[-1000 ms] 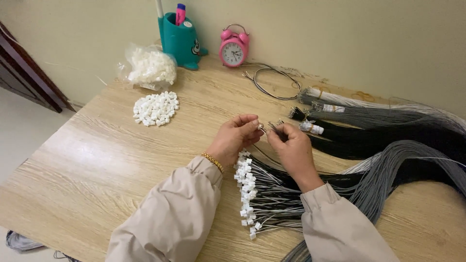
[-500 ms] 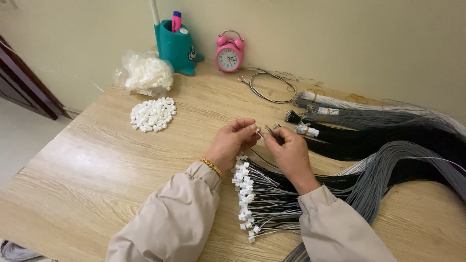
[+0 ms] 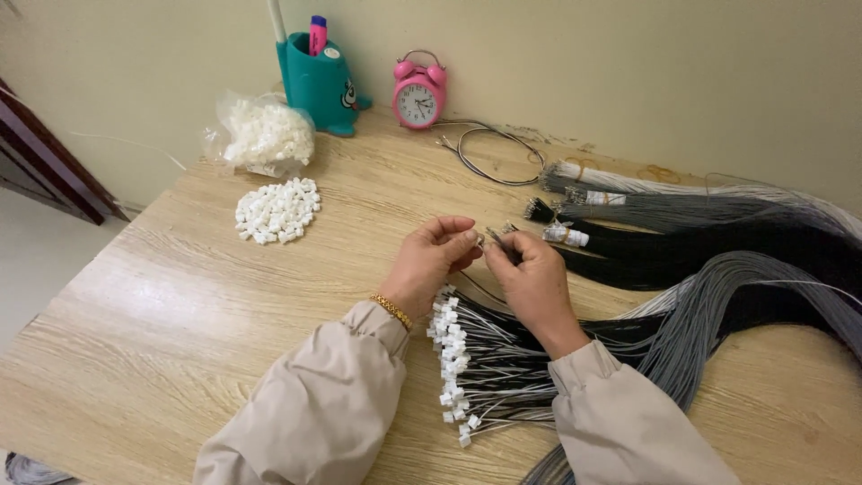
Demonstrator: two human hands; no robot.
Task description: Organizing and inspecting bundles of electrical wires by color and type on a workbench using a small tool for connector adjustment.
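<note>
My left hand point(image 3: 433, 262) pinches a small white connector point(image 3: 479, 240) between thumb and fingertips at the middle of the wooden table point(image 3: 171, 305). My right hand point(image 3: 533, 274) faces it, fingertips almost touching, pinching the ends of thin black and grey wires point(image 3: 499, 237). Below both wrists lies a fan of finished wires with white connectors point(image 3: 453, 359) on their ends. A loose pile of white connectors point(image 3: 277, 210) lies to the left of my hands.
A clear bag of white connectors point(image 3: 266, 135), a teal pen holder point(image 3: 321, 83) and a pink alarm clock point(image 3: 418, 92) stand along the back wall. Bundles of grey and black wires point(image 3: 709, 233) cover the right side. A coiled wire loop point(image 3: 492, 153) lies behind them.
The hands have stayed together at the table's middle, with only small finger movements. The view has shifted slightly.
</note>
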